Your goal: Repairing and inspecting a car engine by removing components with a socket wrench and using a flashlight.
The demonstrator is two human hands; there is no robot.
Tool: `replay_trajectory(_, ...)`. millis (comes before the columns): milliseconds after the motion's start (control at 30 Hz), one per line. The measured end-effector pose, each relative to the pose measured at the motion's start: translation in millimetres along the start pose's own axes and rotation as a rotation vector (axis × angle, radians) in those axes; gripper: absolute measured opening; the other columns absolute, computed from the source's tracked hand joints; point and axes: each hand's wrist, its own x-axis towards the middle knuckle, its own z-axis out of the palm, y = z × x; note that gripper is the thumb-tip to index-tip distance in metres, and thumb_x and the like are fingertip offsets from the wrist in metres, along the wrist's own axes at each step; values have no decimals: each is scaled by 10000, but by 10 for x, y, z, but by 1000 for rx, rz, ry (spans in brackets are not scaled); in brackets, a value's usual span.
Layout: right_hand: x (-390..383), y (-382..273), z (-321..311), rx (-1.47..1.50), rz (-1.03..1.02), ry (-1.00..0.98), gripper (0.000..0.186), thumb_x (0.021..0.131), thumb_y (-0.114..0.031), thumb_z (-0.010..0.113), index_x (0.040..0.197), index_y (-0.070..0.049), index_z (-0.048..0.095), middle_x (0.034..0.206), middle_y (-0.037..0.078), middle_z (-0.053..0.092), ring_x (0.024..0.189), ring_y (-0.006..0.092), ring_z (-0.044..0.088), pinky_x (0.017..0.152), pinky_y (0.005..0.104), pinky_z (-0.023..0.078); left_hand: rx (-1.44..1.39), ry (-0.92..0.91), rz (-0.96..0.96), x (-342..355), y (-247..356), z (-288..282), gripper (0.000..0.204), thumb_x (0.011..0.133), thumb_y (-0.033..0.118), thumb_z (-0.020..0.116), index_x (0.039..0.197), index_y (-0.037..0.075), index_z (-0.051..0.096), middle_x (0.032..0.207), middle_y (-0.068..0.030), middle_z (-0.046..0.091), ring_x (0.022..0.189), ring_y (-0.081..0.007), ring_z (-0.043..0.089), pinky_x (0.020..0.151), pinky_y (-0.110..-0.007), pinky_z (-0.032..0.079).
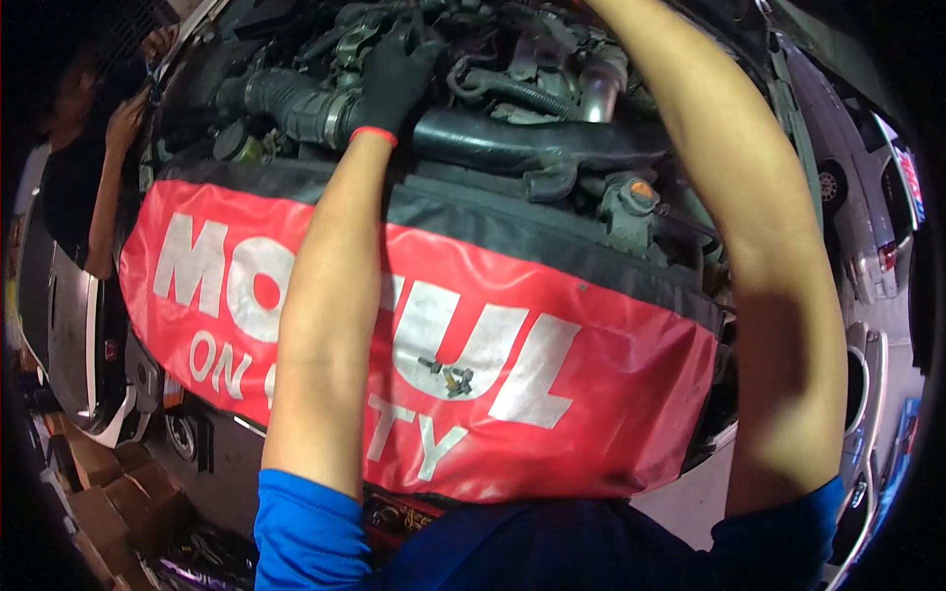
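Note:
My left hand [396, 77], in a black glove with a red cuff, reaches into the engine bay among dark hoses and fittings; its fingers are curled on something I cannot make out. Below it run a ribbed intake hose [286, 106] with a clamp and a smooth black pipe [493, 143]. My right forearm [749, 177] stretches past the upper edge, where the hand is out of sight. A red and black fender cover [631, 394] drapes over the car's front, with several small bolts [455, 380] lying on it below the engine.
A co-worker [89, 187] in dark clothing stands at the left, hands raised at the car's edge. Cardboard boxes [128, 512] lie low at the left. Another vehicle [857, 227] is at the right. A capped filler neck [636, 202] sits at the engine's front right.

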Motion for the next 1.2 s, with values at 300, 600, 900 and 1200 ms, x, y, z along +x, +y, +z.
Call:
replay_trajectory(300, -266, -351, 157, -122, -36, 181, 256, 910, -252, 563, 976, -48, 704, 992, 115, 710, 951, 264, 656, 834, 375, 493, -13, -223, -26, -45, -43, -60, 323, 849, 234, 628, 1030, -33, 655, 944, -194, 694, 862, -298, 663, 781, -395, 490)
replay_trajectory(600, -820, -702, 129, 532, -64, 353, 241, 950, -246, 540, 1064, -75, 667, 831, 99, 664, 720, 180, 634, 640, 318, 519, -178, -160, -211, -129, 19, 14, 260, 813, 173, 691, 999, -9, 684, 903, -114, 713, 740, -183, 655, 681, -339, 508)
replay_trajectory(900, -2580, -2911, 2092, -71, 139, -128, 580, 902, -160, 501, 1468, -136, 378, 992, 94, 551, 838, 244, 582, 600, 384, 504, 114, -132, -116, -98, 24, 60, 395, 803, 351, 679, 1004, 11, 678, 909, -245, 682, 909, -415, 654, 747, -479, 499)
replay_trajectory(1200, -2621, -3065, 2199, 24, 60, -44, 579, 941, -414, 533, 1405, -81, 435, 947, 101, 600, 808, 207, 616, 623, 362, 509, 54, -243, -266, -57, 144, -50, 402, 752, 377, 747, 885, -1, 720, 872, -238, 692, 815, -395, 670, 710, -452, 509)
